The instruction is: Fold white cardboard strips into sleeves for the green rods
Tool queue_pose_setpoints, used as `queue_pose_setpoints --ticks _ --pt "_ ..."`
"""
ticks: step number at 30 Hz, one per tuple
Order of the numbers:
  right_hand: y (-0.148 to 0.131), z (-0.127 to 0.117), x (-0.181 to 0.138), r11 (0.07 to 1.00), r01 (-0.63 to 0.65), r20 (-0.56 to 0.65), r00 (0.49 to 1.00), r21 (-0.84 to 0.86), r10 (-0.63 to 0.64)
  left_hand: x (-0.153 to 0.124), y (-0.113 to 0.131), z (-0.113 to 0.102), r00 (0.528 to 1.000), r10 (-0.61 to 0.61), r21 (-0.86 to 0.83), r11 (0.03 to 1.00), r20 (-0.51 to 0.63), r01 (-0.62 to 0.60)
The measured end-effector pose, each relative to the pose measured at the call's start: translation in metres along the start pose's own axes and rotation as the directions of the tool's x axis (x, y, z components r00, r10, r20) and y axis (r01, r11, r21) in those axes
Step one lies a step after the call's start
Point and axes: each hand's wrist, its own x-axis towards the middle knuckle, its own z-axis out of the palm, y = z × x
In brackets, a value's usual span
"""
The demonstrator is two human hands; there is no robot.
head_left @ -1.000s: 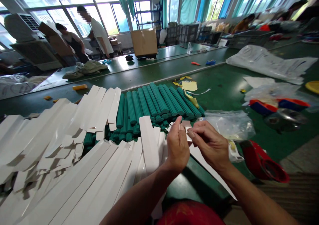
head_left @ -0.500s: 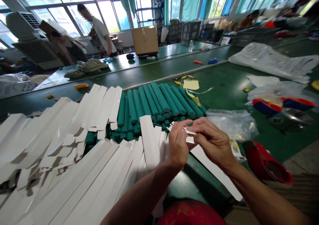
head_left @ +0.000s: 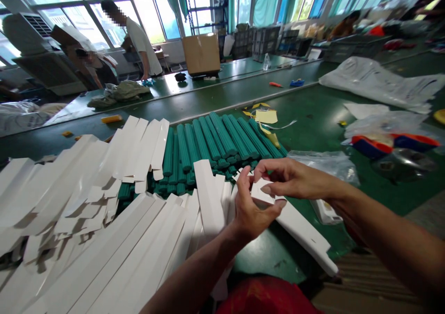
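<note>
"How are your hands?"

"My left hand curls its fingers around the far end of a long white cardboard box slanting toward me over the green tabletop. My right hand arches above, thumb at that end; I can't tell whether it pinches."

"Beyond?"

"Stacked ribbed green rods."

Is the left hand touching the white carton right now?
Touching. The head view shows the left hand curved around the end of the white carton, its thumb against the near side.
</note>
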Motion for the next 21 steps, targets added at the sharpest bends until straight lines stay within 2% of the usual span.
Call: queue_pose_setpoints --ticks 3,5,8,11,14,16,18,20,21 --pt "-0.007 0.0 0.004 0.998 -0.049 0.053 0.998 0.045 0.047 -0.001 0.001 0.001 0.999 0.047 0.023 0.999 -0.001 -0.047" --pt "-0.012 0.002 0.005 0.997 -0.073 0.047 0.996 -0.003 0.073 -0.002 0.001 0.001 0.997 0.078 0.051 0.996 -0.009 -0.077" --pt "-0.021 0.006 0.004 0.982 -0.074 -0.016 0.997 -0.175 0.072 -0.002 0.0 0.001 0.988 0.149 0.113 0.983 -0.041 -0.144" --pt "-0.029 0.01 0.004 0.924 -0.088 -0.093 0.994 -0.372 0.057 -0.003 -0.002 0.002 0.975 0.218 0.145 0.967 -0.043 -0.209" --pt "-0.033 0.01 0.005 0.887 -0.102 -0.106 0.993 -0.45 0.06 -0.005 -0.002 0.002 0.973 0.227 0.157 0.963 -0.034 -0.219" --pt "-0.031 0.006 0.005 0.934 -0.128 -0.06 0.992 -0.333 0.114 -0.005 -0.001 0.001 0.978 0.206 0.132 0.971 -0.029 -0.201" --pt "-0.026 0.004 0.005 0.978 -0.188 0.017 0.982 -0.088 0.19 -0.005 0.0 -0.001 0.986 0.168 0.09 0.982 -0.018 -0.166" --pt "-0.018 0.005 0.005 0.959 -0.242 0.057 0.97 0.149 0.237 -0.005 0.0 -0.004 0.991 0.132 0.058 0.99 -0.015 -0.131" --pt "-0.014 0.007 0.006 0.941 -0.249 0.036 0.968 0.229 0.247 -0.004 0.0 -0.005 0.993 0.117 0.052 0.992 -0.016 -0.116"
